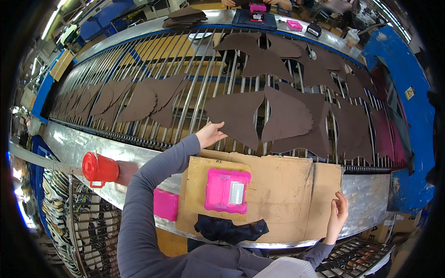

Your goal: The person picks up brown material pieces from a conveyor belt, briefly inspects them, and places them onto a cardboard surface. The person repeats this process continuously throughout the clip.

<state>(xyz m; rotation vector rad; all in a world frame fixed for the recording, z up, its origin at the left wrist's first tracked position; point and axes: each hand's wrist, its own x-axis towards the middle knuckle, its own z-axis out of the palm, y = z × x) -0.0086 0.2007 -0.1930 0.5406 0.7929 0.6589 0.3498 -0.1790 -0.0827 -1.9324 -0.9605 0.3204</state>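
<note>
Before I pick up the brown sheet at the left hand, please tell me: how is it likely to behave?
The brown sheet is probably fairly stiff, since it spans gaps between the metal bars without visible sagging. It seems light for its size, because it looks thin. Its dull surface suggests it may not be very slippery.

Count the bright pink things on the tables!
4. A big one sits on the yellow block; a square one lies left of the cardboard; two are on the far table, one between the other person's hands, another to its right. Others may be hidden.
</note>
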